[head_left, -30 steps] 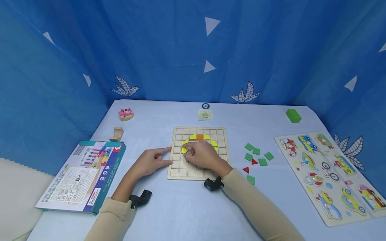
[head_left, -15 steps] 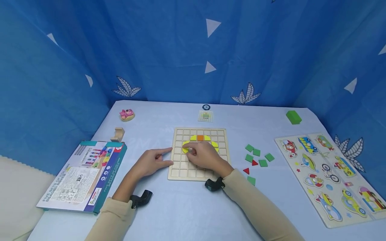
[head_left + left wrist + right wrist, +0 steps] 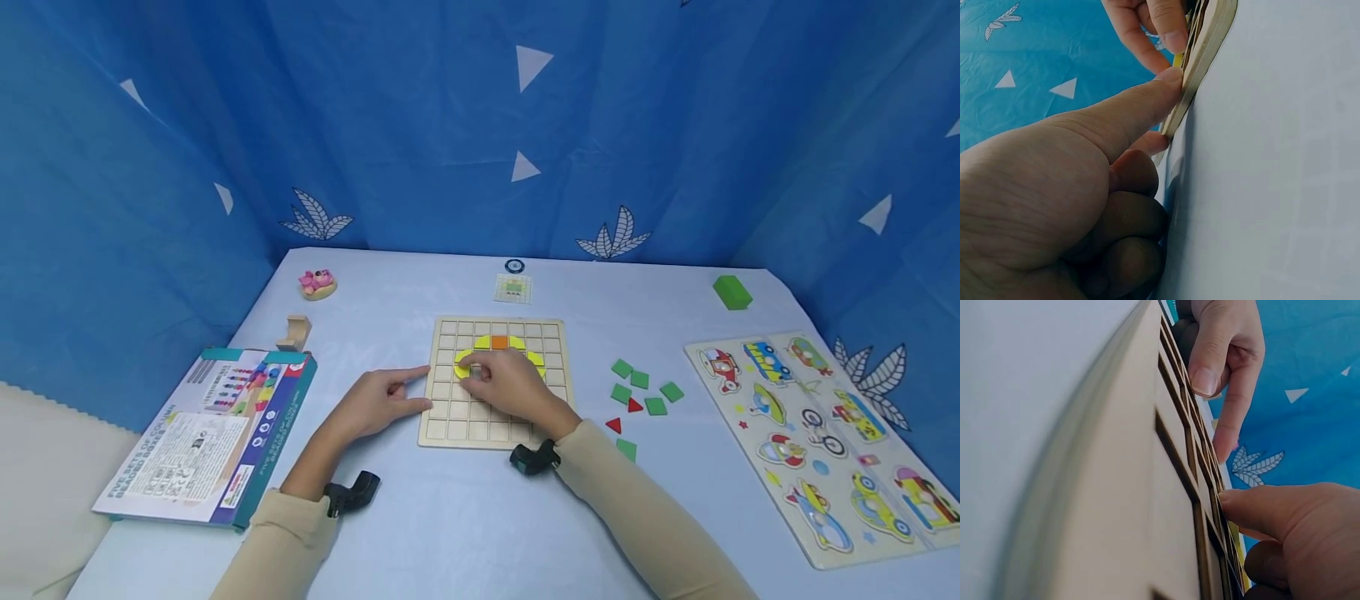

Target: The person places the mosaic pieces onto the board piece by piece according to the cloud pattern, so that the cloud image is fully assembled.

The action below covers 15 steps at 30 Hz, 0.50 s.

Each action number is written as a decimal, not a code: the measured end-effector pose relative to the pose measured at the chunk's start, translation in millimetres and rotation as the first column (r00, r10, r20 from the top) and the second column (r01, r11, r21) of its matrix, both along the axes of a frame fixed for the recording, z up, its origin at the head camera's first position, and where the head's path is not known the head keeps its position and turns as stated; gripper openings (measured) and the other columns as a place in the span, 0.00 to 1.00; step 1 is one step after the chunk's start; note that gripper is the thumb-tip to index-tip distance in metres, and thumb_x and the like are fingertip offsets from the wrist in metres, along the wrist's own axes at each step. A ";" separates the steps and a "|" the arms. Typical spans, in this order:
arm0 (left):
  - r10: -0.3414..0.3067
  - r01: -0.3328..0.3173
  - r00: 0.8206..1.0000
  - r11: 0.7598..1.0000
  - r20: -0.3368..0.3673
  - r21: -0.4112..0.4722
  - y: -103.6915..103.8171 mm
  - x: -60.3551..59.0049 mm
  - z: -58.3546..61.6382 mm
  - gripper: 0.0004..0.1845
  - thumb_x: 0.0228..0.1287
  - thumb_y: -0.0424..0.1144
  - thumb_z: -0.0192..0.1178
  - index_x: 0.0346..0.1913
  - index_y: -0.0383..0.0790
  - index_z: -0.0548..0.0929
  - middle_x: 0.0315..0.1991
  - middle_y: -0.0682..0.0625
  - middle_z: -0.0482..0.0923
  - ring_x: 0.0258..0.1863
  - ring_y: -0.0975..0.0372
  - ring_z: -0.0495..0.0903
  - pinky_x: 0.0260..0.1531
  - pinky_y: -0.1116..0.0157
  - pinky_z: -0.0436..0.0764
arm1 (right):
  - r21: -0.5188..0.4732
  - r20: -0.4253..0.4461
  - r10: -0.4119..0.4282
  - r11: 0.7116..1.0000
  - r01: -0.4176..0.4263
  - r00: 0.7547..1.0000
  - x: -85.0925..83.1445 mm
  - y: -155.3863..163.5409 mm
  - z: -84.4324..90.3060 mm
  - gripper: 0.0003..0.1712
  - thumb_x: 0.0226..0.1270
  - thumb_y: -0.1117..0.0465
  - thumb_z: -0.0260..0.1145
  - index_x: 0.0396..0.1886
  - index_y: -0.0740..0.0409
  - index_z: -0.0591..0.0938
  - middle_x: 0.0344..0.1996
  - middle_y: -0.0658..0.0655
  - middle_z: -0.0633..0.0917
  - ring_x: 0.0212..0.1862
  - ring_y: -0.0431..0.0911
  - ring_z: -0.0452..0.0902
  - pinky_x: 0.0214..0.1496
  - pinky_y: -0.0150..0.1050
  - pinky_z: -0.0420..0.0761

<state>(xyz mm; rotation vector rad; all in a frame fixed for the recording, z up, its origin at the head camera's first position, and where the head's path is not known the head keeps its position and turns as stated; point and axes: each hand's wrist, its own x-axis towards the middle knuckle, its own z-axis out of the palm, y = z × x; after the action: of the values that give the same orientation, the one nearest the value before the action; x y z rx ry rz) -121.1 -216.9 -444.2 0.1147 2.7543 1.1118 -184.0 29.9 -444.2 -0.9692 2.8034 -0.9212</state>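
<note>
A wooden grid board (image 3: 456, 430) lies flat in the middle of the table. On it, yellow curved-edge tiles (image 3: 536, 360) and an orange square tile (image 3: 499, 342) form part of a rounded shape. My right hand (image 3: 513, 387) is over the board, its thumb and index finger pinching a yellow tile (image 3: 460, 369) at the shape's left side; the hand hides the middle cells. My left hand (image 3: 378, 404) touches the board's left edge with straight thumb and index fingertips. In the left wrist view, the other fingers (image 3: 1129, 215) of this hand are curled under.
Several green square tiles (image 3: 622, 367) and two red triangle tiles (image 3: 635, 405) lie right of the board. A pattern card (image 3: 513, 288) sits behind it. A box (image 3: 202, 437), wooden holder (image 3: 296, 333) and pink figurine (image 3: 318, 283) stand left; a vehicle puzzle (image 3: 825, 450) and green block (image 3: 732, 292) are right.
My right thumb and index finger have shifted very slightly at the left yellow tile. The left hand keeps its place at the board's edge. The head view has drifted a little.
</note>
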 end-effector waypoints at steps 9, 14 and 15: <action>0.003 -0.003 1.000 1.000 0.006 0.008 0.3 0.6 0.8 0.33 0.61 0.52 0.74 0.68 0.49 0.80 0.16 0.54 0.67 0.17 0.63 0.63 0.20 0.65 0.62 | -0.060 0.048 -0.039 0.997 0.042 0.998 0.4 -0.2 0.0 0.12 0.69 0.53 0.71 0.49 0.46 0.90 0.11 0.44 0.69 0.16 0.38 0.63 0.22 0.33 0.61; 0.005 -0.005 1.000 1.000 0.006 0.000 0.2 0.2 1.2 0.33 0.61 0.54 0.73 0.68 0.49 0.80 0.16 0.54 0.68 0.17 0.63 0.63 0.20 0.65 0.62 | -0.079 0.052 -0.038 0.996 0.042 0.998 0.3 0.0 -0.2 0.11 0.69 0.54 0.71 0.48 0.47 0.90 0.11 0.44 0.68 0.16 0.38 0.62 0.22 0.33 0.61; 0.009 -0.009 1.000 1.000 0.010 0.000 0.1 0.3 1.3 0.33 0.61 0.54 0.73 0.68 0.50 0.80 0.16 0.54 0.68 0.17 0.63 0.63 0.20 0.65 0.62 | -0.085 0.054 -0.035 0.996 0.040 0.998 0.4 0.2 0.1 0.11 0.69 0.53 0.71 0.48 0.47 0.90 0.11 0.44 0.68 0.15 0.38 0.62 0.21 0.33 0.61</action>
<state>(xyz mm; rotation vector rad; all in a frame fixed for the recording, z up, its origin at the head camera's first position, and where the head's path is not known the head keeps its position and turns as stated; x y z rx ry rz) -120.8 -216.8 -442.9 0.0975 2.7487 1.1122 -183.6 30.1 -444.0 -0.8907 2.7685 -1.0635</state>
